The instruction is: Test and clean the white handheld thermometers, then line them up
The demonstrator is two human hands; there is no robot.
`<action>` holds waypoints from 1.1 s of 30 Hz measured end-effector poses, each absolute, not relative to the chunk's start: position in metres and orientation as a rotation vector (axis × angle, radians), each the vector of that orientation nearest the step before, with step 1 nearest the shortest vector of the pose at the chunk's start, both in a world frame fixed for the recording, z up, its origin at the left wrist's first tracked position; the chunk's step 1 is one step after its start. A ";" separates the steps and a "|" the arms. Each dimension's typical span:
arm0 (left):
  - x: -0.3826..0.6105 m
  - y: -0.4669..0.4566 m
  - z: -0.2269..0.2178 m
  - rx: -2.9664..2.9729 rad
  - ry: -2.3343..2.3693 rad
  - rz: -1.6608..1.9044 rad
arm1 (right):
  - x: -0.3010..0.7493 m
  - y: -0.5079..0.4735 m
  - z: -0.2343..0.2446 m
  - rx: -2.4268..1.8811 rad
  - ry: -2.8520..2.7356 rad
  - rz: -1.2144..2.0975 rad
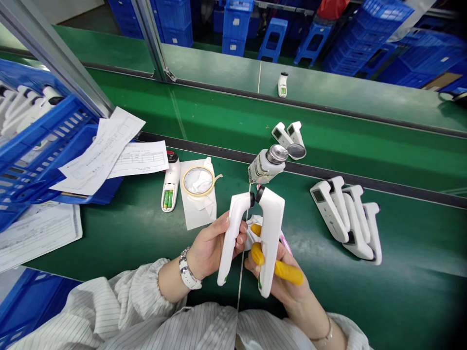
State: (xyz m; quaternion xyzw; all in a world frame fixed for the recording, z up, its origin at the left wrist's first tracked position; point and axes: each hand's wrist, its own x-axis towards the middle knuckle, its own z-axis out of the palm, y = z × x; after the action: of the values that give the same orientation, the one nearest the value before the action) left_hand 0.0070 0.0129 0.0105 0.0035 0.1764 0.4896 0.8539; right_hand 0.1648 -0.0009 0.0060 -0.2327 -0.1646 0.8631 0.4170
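left gadget (232, 238) and right gadget (272, 233): smooth plastic, a bit shiny | yellow finger covers (289, 272): rubbery, dull | bottle lid (278, 153): shiny metal | sheets (98, 150): thin, smooth paper | basket (71, 119): hard plastic | post (60, 51): smooth metal | sleeve (116, 296): thin, crinkly cloth | surface (146, 243): smooth, a little shiny
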 end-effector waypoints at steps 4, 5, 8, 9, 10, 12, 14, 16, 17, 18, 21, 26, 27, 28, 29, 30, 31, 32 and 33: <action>0.007 0.013 0.012 0.014 0.396 0.990 | 0.166 -0.001 0.004 -0.578 -0.475 2.218; 0.007 0.013 0.012 0.022 0.400 0.981 | 0.166 -0.001 0.004 -0.589 -0.477 2.215; 0.007 0.013 0.011 0.039 0.402 0.985 | 0.166 0.001 0.005 -0.591 -0.491 2.218; 0.007 0.013 0.011 0.040 0.400 0.993 | 0.166 0.002 0.006 -0.587 -0.493 2.223; 0.007 0.013 0.011 0.041 0.397 0.996 | 0.166 0.002 0.006 -0.584 -0.497 2.225; 0.007 0.014 0.011 0.046 0.393 0.993 | 0.166 0.001 0.006 -0.589 -0.498 2.215; 0.007 0.014 0.011 0.044 0.393 0.987 | 0.166 0.000 0.005 -0.604 -0.494 2.198; 0.008 0.014 0.012 0.030 0.405 0.993 | 0.166 -0.001 0.004 -0.625 -0.487 2.188; 0.008 0.014 0.012 0.024 0.413 0.994 | 0.167 -0.001 0.004 -0.633 -0.484 2.188; 0.008 0.014 0.013 0.020 0.419 0.991 | 0.167 -0.001 0.004 -0.641 -0.481 2.190; 0.008 0.013 0.013 0.014 0.430 0.986 | 0.166 -0.001 0.005 -0.666 -0.467 2.188; 0.008 0.014 0.013 -0.009 0.436 0.990 | 0.165 0.000 0.009 -0.689 -0.463 2.178; 0.008 0.014 0.013 -0.015 0.435 0.987 | 0.165 0.000 0.010 -0.692 -0.465 2.177; 0.008 0.014 0.013 -0.018 0.432 0.985 | 0.165 0.000 0.009 -0.696 -0.465 2.176; 0.008 0.014 0.013 -0.017 0.429 0.989 | 0.165 0.000 0.009 -0.697 -0.466 2.176; 0.008 0.014 0.012 -0.012 0.426 0.994 | 0.165 0.000 0.009 -0.696 -0.466 2.175; 0.008 0.014 0.012 -0.007 0.423 1.001 | 0.164 0.000 0.008 -0.694 -0.462 2.172; 0.008 0.013 0.012 -0.001 0.419 1.007 | 0.164 0.000 0.008 -0.691 -0.452 2.170; 0.008 0.013 0.012 0.002 0.415 1.012 | 0.164 0.000 0.008 -0.689 -0.435 2.168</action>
State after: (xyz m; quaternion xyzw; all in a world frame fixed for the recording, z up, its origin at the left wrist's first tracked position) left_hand 0.0076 0.0133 0.0116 0.0011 0.1973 0.4810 0.8542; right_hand 0.1644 0.0001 0.0078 -0.2724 -0.1722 0.8575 0.4011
